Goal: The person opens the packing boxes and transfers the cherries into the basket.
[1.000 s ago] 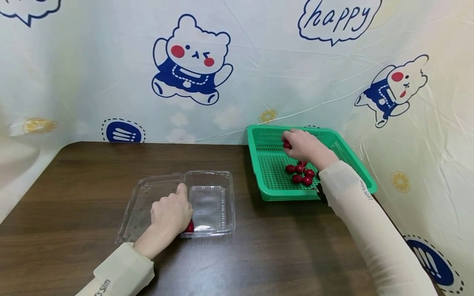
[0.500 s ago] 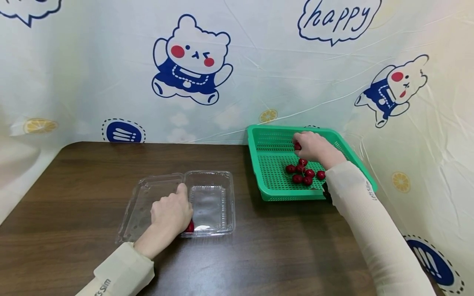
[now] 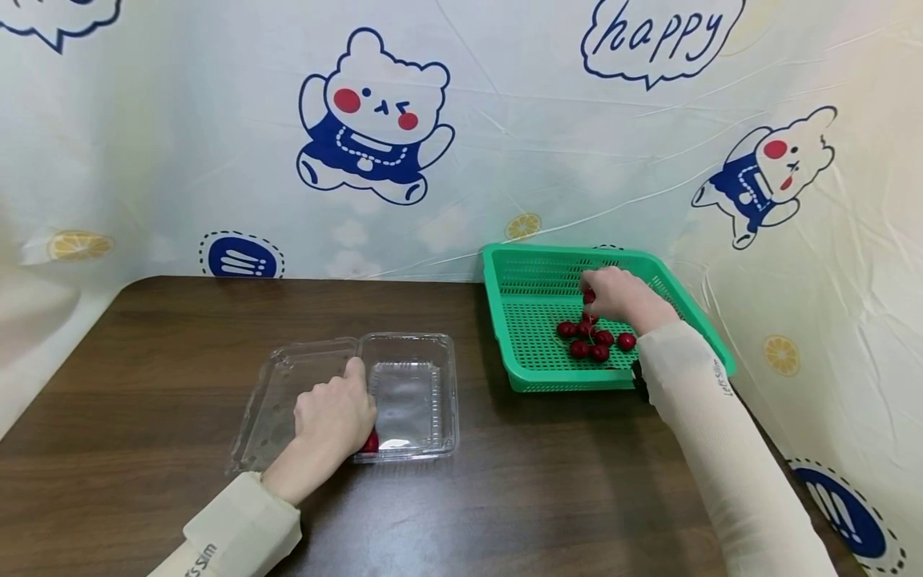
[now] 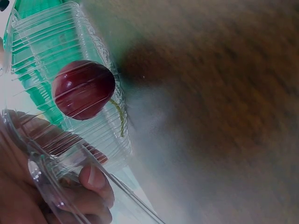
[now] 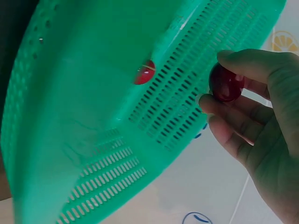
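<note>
My right hand (image 3: pixel 626 296) is over the back of the green plastic basket (image 3: pixel 530 374), pinching a dark red cherry (image 5: pixel 226 83) between thumb and fingers. Several more cherries (image 3: pixel 599 353) lie on the basket floor just below that hand. On the left, my left hand (image 3: pixel 335 413) holds the clear plastic clamshell box (image 3: pixel 414 401) along its hinge, with the index finger stretched out over it. Through the plastic in the left wrist view, a cherry (image 4: pixel 84 89) with a green stem shows inside the box; the hand partly hides it in the head view.
The brown wooden table (image 3: pixel 461 513) carries both containers, the basket at the back right. The box's lid (image 3: pixel 277 401) lies folded open to the left. A printed curtain (image 3: pixel 519 144) hangs directly behind the table and along its right side.
The right hand, still pinching its cherry, has moved right and slightly nearer within the basket. A cherry at the right of the group has come out from behind the sleeve. The left hand stays still.
</note>
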A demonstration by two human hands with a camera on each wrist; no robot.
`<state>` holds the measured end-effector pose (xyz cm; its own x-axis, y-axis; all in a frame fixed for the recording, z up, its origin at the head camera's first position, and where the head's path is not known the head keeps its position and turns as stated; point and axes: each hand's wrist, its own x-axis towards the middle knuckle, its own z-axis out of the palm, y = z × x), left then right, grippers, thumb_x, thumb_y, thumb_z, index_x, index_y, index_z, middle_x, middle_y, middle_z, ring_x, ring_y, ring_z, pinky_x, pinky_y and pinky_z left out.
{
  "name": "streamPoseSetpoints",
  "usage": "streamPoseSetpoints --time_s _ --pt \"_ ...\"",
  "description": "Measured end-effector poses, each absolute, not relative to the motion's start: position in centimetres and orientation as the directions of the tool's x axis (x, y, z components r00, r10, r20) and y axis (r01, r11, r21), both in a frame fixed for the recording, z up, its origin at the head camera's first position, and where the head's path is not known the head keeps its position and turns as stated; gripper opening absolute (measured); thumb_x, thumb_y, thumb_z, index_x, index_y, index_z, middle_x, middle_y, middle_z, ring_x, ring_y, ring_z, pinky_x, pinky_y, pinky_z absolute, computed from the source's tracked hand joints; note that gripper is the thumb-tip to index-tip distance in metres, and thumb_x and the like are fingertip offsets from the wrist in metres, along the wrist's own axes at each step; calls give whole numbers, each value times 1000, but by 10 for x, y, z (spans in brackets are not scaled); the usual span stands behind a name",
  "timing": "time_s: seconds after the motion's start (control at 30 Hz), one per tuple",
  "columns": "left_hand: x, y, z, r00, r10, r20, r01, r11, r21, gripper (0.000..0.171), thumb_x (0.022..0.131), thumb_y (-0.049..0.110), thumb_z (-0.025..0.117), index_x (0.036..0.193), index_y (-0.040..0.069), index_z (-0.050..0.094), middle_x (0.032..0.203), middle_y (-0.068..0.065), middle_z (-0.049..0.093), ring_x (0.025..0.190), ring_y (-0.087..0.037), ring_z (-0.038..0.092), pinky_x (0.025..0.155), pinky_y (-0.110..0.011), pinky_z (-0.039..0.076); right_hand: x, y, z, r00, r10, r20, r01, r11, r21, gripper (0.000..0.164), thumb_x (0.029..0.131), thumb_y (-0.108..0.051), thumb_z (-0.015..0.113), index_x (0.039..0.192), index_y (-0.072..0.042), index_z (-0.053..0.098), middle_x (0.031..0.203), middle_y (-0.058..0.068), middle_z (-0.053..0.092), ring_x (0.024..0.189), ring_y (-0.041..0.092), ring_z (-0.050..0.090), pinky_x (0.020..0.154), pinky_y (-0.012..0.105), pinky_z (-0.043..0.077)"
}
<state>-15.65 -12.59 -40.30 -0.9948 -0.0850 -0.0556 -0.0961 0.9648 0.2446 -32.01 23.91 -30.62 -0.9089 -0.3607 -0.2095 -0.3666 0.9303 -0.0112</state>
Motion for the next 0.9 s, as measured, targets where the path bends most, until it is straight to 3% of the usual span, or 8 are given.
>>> streamPoseSetpoints --time_s 0.33,0.9 --pt "-156 -126 -403 -995 -84 -57 -96 965 246 17 92 19 49 95 3 43 76 -25 66 64 -42 64 51 -50 45 -317 245 -324 -909 -318 -270 -334 943 11 19 89 -9 64 107 -2 61 96 13 64 79 25 56 66 37 46" --pt "-156 -127 -404 -994 -81 -69 -96 965 244 15 93 18 46 95 3 43 74 -23 64 62 -40 63 51 -50 44 -315 244 -333 -903 -317 -291 -338 941 23 10 90 -12 64 97 -6 60 90 10 62 76 23 53 64 35 43"
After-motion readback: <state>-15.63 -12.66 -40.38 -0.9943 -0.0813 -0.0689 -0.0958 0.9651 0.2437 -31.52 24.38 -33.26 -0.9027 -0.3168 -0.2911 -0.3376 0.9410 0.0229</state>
